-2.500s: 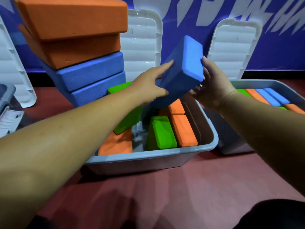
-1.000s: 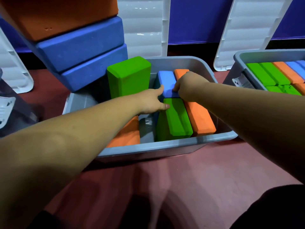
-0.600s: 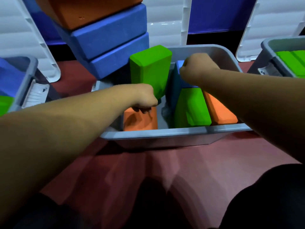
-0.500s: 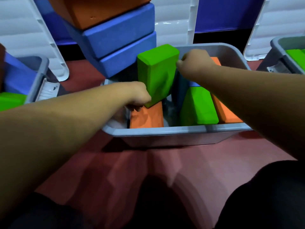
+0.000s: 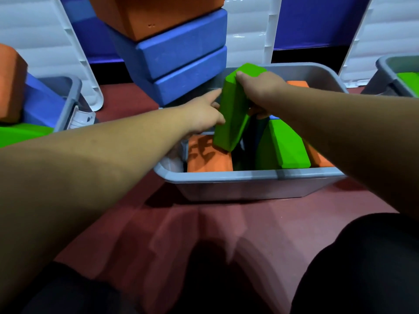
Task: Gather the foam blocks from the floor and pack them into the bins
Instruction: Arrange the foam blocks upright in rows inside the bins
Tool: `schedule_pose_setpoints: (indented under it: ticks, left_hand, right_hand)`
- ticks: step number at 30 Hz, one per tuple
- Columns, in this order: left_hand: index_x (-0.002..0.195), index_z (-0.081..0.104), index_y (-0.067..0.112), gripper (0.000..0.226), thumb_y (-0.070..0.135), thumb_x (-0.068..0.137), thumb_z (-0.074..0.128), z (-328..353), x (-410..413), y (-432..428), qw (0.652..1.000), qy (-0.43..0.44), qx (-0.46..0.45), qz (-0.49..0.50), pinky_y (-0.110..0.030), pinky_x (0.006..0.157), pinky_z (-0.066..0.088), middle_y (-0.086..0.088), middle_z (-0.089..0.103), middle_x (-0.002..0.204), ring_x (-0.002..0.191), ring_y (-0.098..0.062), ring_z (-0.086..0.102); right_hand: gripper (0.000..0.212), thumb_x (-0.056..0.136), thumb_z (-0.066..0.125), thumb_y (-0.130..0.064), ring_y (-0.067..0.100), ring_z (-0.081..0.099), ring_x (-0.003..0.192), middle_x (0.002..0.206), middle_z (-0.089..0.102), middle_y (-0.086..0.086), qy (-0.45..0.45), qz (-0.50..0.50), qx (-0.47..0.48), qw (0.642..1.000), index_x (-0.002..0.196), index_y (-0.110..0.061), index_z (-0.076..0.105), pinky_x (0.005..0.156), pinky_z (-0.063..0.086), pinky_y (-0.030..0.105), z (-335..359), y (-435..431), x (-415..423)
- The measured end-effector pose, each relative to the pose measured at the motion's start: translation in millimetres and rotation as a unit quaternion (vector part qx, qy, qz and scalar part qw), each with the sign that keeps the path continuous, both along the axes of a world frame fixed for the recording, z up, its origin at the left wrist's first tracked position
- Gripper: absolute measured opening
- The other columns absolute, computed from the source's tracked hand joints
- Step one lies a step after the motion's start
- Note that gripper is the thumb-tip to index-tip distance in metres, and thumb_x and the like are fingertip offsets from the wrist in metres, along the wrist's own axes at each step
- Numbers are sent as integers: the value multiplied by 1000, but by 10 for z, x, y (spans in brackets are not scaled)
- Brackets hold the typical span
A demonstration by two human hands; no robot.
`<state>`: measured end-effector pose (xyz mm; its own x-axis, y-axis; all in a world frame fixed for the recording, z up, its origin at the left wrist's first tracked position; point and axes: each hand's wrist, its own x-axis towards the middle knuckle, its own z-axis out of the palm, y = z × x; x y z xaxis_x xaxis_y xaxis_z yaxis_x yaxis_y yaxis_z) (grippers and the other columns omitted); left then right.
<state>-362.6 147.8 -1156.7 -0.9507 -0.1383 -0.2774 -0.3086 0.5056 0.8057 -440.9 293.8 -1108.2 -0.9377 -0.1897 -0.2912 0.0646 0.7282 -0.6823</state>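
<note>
Over the grey bin (image 5: pixel 226 175): seating the tilted green block (image 5: pixel 231 116)

Head view: the right hand (image 5: pixel 260 91) curls over the top end of the tilted green block, which leans inside the bin. The left hand (image 5: pixel 204 114) lies nearly flat against its left face. It would probably go best stood upright, then slid into the dark gap (image 5: pixel 242 159) between the flat orange block (image 5: pixel 208 159) and the lying green block (image 5: pixel 288 150). A blue stack (image 5: pixel 181 55) crowds the bin's far-left corner, so free room lies above and toward the near rim.
</note>
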Motion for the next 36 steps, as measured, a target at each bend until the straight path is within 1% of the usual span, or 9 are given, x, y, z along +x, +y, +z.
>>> schedule_pose_setpoints:
  ticks: [3,6,11,16,22,25,28,32,36]
  left_hand:
    - [161,35,30,82,-10,94,59,35,0,120,999,8,29,-31,-7,50,42,-3,68,126,54,8,59]
    - [157,38,32,77,-5,93,61,37,-98,165,998,-2,22,-55,-16,67,47,-1,71,130,91,-6,67]
    - [146,37,36,75,12,83,71,-62,-139,284,996,-78,-5,-45,-43,80,59,-8,72,124,105,-25,71]
    - [143,30,44,98,29,58,78,-396,-192,357,989,-142,36,-23,-44,78,55,-28,67,123,86,-31,65]
    - [140,28,54,109,33,46,79,-663,-286,386,988,-142,53,7,-68,97,53,-18,72,120,112,-43,71]
    - [135,32,57,103,29,48,79,-654,-290,352,986,-149,69,9,-66,96,52,-20,72,124,115,-44,69]
    - [146,30,42,96,18,63,74,-459,-208,385,986,-147,78,-5,-58,99,54,-21,70,130,113,-36,72]
    - [140,35,37,84,13,67,69,-398,-168,343,980,-168,97,-34,-45,91,56,-27,65,135,93,-25,66]
    - [136,44,36,73,17,68,65,-372,-175,269,982,-168,67,-46,-38,79,54,-22,69,130,93,-23,70]
  right_hand:
    - [49,95,49,-54,37,74,70,89,71,20,14,-23,6,1000,88,-7,60,64,64,52,70,157,-63]
    - [51,90,49,-49,41,74,67,96,72,23,15,-27,8,999,102,-2,66,63,64,55,100,333,-141]
    - [43,99,51,-36,42,75,77,102,66,21,-36,35,53,997,115,3,56,77,64,54,-10,421,-144]
    - [47,104,55,-46,37,69,79,89,63,19,-22,126,196,972,106,0,60,77,62,46,-180,451,-193]
    - [57,104,43,-60,30,64,70,67,58,12,55,156,335,927,85,-8,58,85,51,36,-226,381,-239]
    - [51,102,53,-55,38,65,109,101,66,19,92,162,314,931,112,-6,59,94,50,42,-275,367,-304]
    - [69,94,69,-50,39,62,104,112,61,18,91,131,251,955,141,-9,39,79,51,51,-294,383,-323]
    - [64,92,73,-46,32,57,93,83,50,6,98,177,252,946,140,-14,46,76,46,41,-274,471,-297]
    - [60,93,70,-48,32,59,108,125,58,15,144,212,273,927,138,-15,51,84,47,35,-287,493,-258]
